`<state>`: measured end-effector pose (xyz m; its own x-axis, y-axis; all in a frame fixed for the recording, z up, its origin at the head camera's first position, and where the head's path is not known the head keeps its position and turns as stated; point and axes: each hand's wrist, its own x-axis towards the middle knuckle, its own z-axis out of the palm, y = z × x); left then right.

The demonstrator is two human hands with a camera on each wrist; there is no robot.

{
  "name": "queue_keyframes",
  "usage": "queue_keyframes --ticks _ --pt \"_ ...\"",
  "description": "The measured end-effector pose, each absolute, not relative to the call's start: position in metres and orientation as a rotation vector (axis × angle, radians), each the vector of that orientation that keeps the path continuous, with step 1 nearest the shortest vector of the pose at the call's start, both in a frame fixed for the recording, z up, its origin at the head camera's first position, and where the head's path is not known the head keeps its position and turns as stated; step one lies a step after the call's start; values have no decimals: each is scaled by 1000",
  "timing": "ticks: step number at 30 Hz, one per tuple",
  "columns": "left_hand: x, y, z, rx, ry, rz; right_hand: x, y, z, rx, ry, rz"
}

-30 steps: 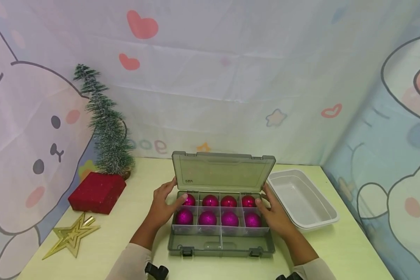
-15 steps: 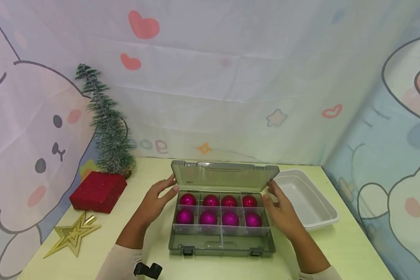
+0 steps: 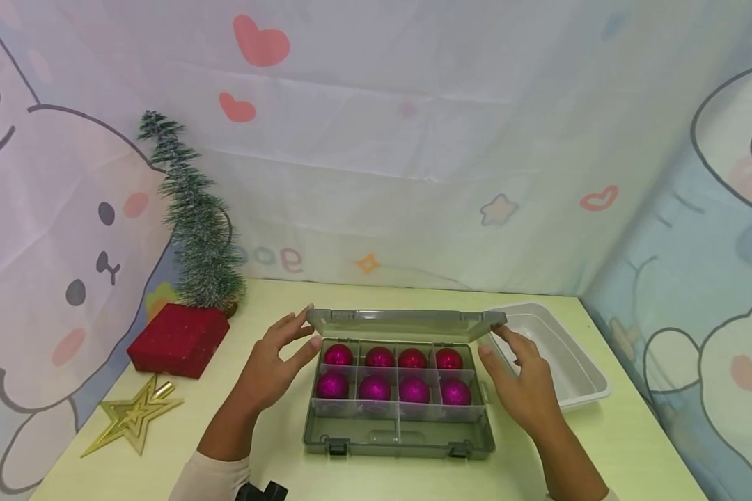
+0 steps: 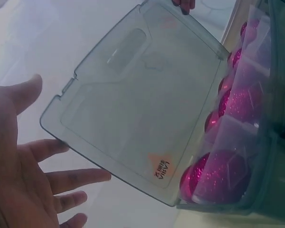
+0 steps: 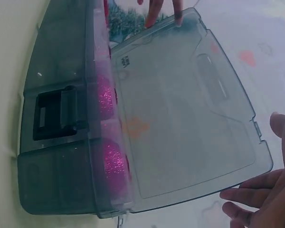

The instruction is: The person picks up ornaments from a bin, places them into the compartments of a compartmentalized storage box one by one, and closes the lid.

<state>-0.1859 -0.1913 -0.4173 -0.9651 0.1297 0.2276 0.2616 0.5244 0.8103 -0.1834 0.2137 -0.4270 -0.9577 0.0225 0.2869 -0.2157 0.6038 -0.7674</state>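
On the table stands a grey see-through compartment box [image 3: 351, 435], its hinged lid [image 3: 407, 323] raised at the back and leaning over. Several shiny and glittery magenta Christmas balls [image 3: 374, 387] sit in the divided compartments, one apiece. My left hand [image 3: 269, 369] touches the lid's left edge with straight fingers, thumb apart. At the lid's right corner my right hand [image 3: 526, 386] rests fingertips against the edge, thumb spread away. Both wrist views show the fingers along the clear lid [image 4: 133, 95]. A black latch [image 5: 57, 114] on the box front hangs undone in the right wrist view.
Right of the box, partly behind my right hand, is a white plastic tray [image 3: 592, 393]. At the left stand a small frosted Christmas tree [image 3: 203, 243], a red block [image 3: 178, 341] in front of it, and a gold star topper [image 3: 134, 417]. A printed cloth [image 3: 376, 139] hangs behind.
The lid has swung forward from its steeper backward lean, so less of its inside shows. Both hands have shifted with it, thumbs now off the box. The balls have stayed put.
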Motion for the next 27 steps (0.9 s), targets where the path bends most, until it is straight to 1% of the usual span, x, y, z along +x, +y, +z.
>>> queue_keyframes --ticks 8,20,27 --pt "-170 -180 -408 -241 -2709 -1265 -169 209 -419 56 -2563 1251" --pt "-159 -167 -424 -292 -2530 -1034 -157 204 -424 129 -2411 1174" --pt "-150 -166 -426 -275 -2566 -968 -151 205 -435 209 -2341 1063"
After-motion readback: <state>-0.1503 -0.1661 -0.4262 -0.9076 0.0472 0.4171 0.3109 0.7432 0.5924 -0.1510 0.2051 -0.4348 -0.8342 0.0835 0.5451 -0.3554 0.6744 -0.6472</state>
